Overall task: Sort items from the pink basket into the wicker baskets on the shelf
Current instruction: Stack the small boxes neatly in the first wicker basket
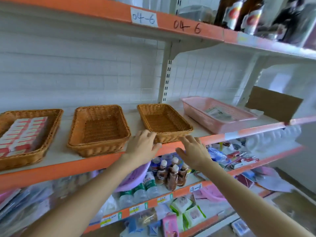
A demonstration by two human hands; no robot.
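Observation:
Three wicker baskets stand in a row on the orange-edged shelf [59, 168]. The left wicker basket [51, 117] is filled with red and white packets [22, 134]. The middle wicker basket [99, 130] and the right wicker basket [164, 122] hold nothing. Further right stands the pink basket [201, 117] with pale flat packets [217, 112] inside. My left hand [142, 144] touches the front left corner of the right wicker basket with relaxed fingers. My right hand [193, 151] hovers with spread fingers just below that basket's front right corner, holding nothing.
A brown cardboard sheet [273, 103] leans at the shelf's right end. The shelf above carries dark bottles [239, 12]. Lower shelves hold tea bottles [172, 175], water bottles [142, 190], wet-wipe packs [188, 209] and a purple basin [135, 177].

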